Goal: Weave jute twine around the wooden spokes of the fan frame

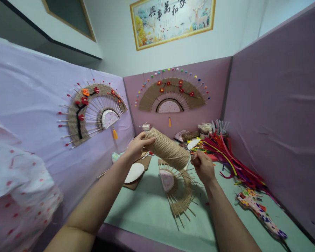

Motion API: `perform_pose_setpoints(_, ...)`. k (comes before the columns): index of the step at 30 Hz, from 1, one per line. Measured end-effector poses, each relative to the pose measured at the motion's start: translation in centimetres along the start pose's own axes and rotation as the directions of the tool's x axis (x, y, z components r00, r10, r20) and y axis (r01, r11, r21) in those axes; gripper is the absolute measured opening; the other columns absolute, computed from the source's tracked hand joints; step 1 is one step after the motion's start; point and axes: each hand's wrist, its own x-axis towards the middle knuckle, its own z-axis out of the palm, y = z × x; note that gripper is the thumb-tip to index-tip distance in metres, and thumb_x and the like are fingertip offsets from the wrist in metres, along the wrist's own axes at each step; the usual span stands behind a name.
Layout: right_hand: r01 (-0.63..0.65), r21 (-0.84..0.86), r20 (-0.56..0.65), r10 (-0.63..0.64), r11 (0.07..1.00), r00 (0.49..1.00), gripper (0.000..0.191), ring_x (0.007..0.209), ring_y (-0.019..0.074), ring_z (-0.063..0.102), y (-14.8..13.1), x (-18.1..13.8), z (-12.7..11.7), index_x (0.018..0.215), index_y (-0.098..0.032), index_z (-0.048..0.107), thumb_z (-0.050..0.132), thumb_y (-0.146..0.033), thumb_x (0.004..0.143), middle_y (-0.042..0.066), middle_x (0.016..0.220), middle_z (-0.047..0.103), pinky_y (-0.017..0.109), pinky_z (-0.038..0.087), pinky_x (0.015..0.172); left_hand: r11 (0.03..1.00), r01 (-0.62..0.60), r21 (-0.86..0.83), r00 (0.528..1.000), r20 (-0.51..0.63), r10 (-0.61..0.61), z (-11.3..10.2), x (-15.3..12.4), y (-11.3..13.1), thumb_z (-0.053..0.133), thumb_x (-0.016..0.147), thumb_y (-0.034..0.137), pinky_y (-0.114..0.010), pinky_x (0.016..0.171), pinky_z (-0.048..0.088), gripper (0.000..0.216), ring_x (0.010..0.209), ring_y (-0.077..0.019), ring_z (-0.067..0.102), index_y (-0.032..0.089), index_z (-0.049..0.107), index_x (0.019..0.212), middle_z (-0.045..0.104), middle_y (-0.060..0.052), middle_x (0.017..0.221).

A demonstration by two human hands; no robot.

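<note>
Tan twine spool [168, 148] — probably mint table [147, 213]

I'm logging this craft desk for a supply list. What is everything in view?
twine spool: one, tan, held above the table
unfinished fan: one, tan, on the table under the spool
finished fans: two, tan with red flowers, left and back walls
pipe cleaners: heap, red, yellow, purple, along the right wall
white half-disc: one, table left
patterned cutout: one, multicoloured, table right
framed picture: one, gold frame, upper wall
table: one, green
left hand: grips the spool's left end
right hand: closed, beside the spool's right end
</note>
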Motion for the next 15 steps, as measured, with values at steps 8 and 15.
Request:
perform_pose_setpoints(8,0.156,0.180,-0.549,-0.033,0.971,0.835,0.032,0.033,0.0054,0.013,-3.0,1.7,-5.4,0.061,-0.020,0.030,0.045,-0.028,0.088,-0.012,0.042,0.012,0.018,0.019,0.034,0.979,0.150,-0.138,0.987,0.083,-0.139,-1.9,0.1,-0.8,0.080,0.056,0.021,-0.022,0.059,0.046,0.031,0.068,-0.0139,0.059,0.017,0.058,0.078,0.063,0.000,0.076)
perform_pose_setpoints(15,0.184,-0.151,-0.812,-0.228,0.971,0.537,0.019,0.033,0.0075,0.017,-2.7,2.2,-8.6,0.063,-0.021,0.038,0.035,-0.021,0.082,-0.011,0.039,0.018,0.020,0.017,0.034,0.665,0.027,-0.746,0.955,-0.178,-0.239,-2.9,0.4,0.2,0.053,0.084,0.035,-0.049,0.081,0.050,0.021,0.092,-0.0246,0.063,0.019,0.058,0.097,0.066,-0.007,0.094)
